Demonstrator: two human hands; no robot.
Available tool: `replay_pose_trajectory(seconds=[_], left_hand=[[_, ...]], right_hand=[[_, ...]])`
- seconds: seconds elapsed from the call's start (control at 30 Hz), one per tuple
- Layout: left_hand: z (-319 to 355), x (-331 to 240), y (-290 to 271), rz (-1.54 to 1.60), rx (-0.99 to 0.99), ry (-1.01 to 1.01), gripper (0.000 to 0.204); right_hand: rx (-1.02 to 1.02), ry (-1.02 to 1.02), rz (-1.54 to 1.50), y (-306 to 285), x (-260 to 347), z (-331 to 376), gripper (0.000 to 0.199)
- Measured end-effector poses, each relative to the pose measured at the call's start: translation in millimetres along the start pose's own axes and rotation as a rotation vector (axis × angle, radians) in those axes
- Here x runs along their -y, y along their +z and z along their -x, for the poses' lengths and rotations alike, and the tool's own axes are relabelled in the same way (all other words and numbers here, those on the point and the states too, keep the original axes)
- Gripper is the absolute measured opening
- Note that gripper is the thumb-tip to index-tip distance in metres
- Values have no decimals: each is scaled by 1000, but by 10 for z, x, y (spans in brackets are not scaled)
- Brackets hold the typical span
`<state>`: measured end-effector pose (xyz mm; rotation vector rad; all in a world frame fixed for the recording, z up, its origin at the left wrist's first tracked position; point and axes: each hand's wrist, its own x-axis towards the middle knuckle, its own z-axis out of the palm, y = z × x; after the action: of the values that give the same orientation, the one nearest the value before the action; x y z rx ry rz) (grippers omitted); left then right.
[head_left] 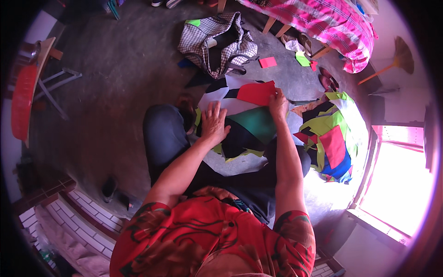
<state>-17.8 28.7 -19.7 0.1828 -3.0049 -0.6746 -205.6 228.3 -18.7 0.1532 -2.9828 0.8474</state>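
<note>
A heap of cut fabric pieces lies on the floor in front of my crossed legs. My left hand [214,124] rests flat with spread fingers on the heap's left side, over a pale grey piece [212,98] and black ones. My right hand [278,105] pinches the right edge of a red fabric piece [255,93] at the top of the heap. Below the red piece lies a dark green piece [255,123], with a black piece [240,140] beside it. What lies beneath the top pieces is hidden.
To the right stands a larger pile of lime, red, blue and black scraps [332,138]. Beyond the heap lies an opened checked bag [217,41]. A red scrap [267,62] is near it. Shoes [305,44] sit under a bed with a pink plaid cover [323,18]. A broom [401,57] leans at right.
</note>
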Motion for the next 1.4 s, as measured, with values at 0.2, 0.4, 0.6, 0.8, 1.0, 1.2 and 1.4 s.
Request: replay_pose_trajectory(seconds=[0.2,0.4,0.6,0.8,1.0,1.2,1.4], left_hand=[[-23,-10,3,30,-18,12,66],[4,-1,52,7,-50,4,65],[8,32,32,32,-58,31,66],[0,18,78,-16,-35,38,67],[-18,70,129,-55,-5,36,68],[-15,43,99,-39,-52,78,65],[12,100,128,-37,-89,113,64]], right_hand=[[-116,-151,56,-41,-15,71,47],[45,-395,374,237,307,478,70],[292,-374,424,308,365,733,80],[431,-316,265,167,287,559,72],[400,-310,176,-552,517,678,63],[214,-384,220,-1490,362,1356,52],[95,-340,401,-1656,124,2007,41]])
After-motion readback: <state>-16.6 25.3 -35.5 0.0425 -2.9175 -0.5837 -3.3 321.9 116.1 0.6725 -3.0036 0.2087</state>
